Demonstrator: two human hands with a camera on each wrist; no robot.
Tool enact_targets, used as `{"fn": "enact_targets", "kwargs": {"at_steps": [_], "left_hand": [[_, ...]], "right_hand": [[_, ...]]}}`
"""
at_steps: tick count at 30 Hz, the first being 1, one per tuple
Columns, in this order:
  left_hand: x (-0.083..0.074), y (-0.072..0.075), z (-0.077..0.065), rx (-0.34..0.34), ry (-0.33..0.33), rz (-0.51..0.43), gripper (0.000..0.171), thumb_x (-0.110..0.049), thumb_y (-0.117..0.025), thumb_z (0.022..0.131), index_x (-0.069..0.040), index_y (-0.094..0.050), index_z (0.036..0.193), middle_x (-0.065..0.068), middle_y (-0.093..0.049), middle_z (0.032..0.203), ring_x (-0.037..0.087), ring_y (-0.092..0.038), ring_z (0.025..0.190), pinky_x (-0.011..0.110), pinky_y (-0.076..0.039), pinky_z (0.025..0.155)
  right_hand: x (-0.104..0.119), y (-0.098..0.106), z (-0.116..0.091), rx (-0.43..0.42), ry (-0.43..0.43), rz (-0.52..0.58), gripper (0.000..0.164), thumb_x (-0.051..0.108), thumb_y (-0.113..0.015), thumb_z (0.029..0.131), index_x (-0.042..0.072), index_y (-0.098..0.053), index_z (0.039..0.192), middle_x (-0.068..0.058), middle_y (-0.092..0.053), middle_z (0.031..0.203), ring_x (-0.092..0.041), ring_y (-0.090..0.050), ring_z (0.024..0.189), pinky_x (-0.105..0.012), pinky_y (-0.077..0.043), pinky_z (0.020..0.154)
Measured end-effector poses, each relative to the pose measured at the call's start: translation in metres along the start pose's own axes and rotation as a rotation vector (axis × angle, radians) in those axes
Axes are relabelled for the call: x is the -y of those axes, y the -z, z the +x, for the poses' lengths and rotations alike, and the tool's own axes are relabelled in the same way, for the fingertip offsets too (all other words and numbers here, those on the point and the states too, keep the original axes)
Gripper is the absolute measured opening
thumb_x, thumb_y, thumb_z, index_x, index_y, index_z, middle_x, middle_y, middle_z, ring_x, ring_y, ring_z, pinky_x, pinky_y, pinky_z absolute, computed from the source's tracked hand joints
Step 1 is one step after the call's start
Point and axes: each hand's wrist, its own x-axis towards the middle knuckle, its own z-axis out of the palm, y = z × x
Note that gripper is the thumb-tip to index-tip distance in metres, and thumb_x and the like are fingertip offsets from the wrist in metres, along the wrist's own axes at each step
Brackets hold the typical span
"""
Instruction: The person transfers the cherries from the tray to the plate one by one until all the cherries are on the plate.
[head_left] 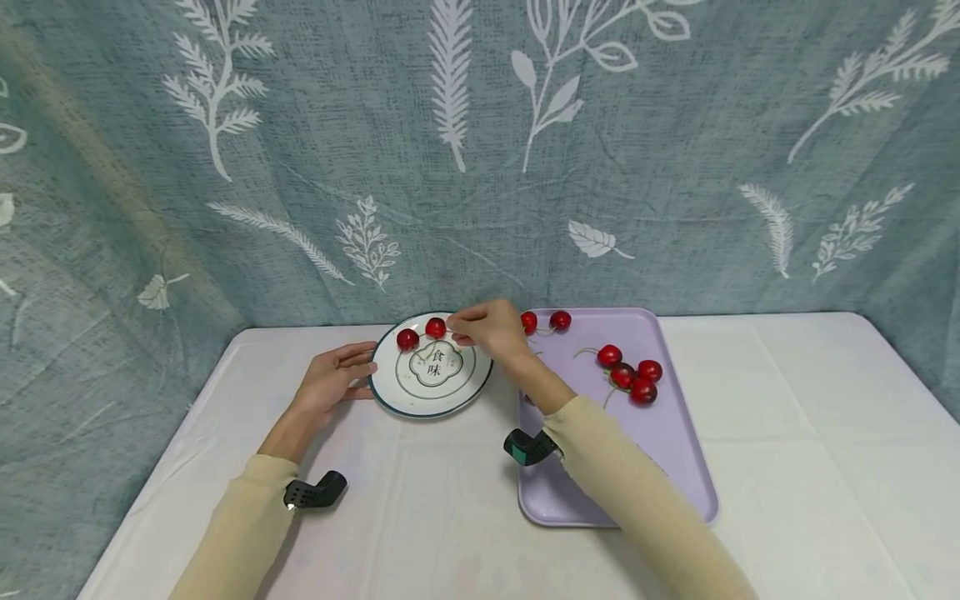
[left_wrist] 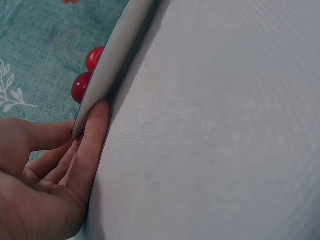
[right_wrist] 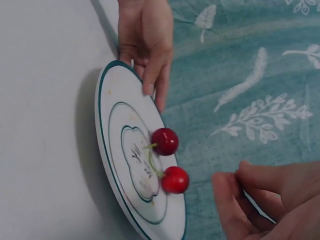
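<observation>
Cherries (head_left: 408, 340) (a pair, both red) lie near the far rim of the plate (head_left: 420, 405) in the head view; the right hand (head_left: 495, 331) is just beside them, and the tray (head_left: 558, 500) right of the plate holds other cherries (head_left: 643, 392). In the left wrist view, the left hand (left_wrist: 50, 200) grips the plate's edge, one finger beneath. In the right wrist view, the right fingers look released, loosely bent, apart from both cherries.
</observation>
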Motion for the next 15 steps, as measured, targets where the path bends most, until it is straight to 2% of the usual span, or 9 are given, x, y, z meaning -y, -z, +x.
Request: {"fn": "enact_targets", "kwargs": {"at_steps": [5, 10, 15], "left_hand": [[0.001, -0.001, 0.0, -0.005, -0.013, 0.007, 0.05, -0.005, -0.054, 0.1, 0.0, -0.04, 0.147, 0.023, -0.044, 0.143, 0.006, -0.062, 0.086, 0.027, -0.061, 0.074], [0.001, -0.002, 0.001, -0.007, -0.014, 0.002, 0.05, -0.005, -0.054, 0.1, 0.0, -0.04, 0.147, 0.023, -0.044, 0.143, 0.006, -0.063, 0.086, 0.027, -0.061, 0.074], [0.001, -0.001, 0.0, -0.014, -0.007, 0.001, 0.049, -0.005, -0.053, 0.1, -0.001, -0.04, 0.147, 0.022, -0.045, 0.143, 0.006, -0.063, 0.086, 0.026, -0.061, 0.073]], "right_hand": [[0.004, 0.011, -0.005, 0.028, 0.014, -0.063, 0.017, 0.007, -0.072, 0.088, -0.003, -0.075, 0.101, -0.016, -0.073, 0.098, -0.021, -0.072, 0.079, -0.035, -0.06, 0.08], [0.001, 0.024, -0.008, 0.048, 0.027, -0.098, 0.017, 0.007, -0.071, 0.089, -0.004, -0.075, 0.102, -0.018, -0.073, 0.097, -0.032, -0.071, 0.086, -0.038, -0.06, 0.081], [-0.003, 0.037, -0.012, 0.068, 0.014, -0.14, 0.017, 0.009, -0.071, 0.09, -0.002, -0.075, 0.103, -0.017, -0.073, 0.098, -0.031, -0.071, 0.087, -0.039, -0.06, 0.083]]}}
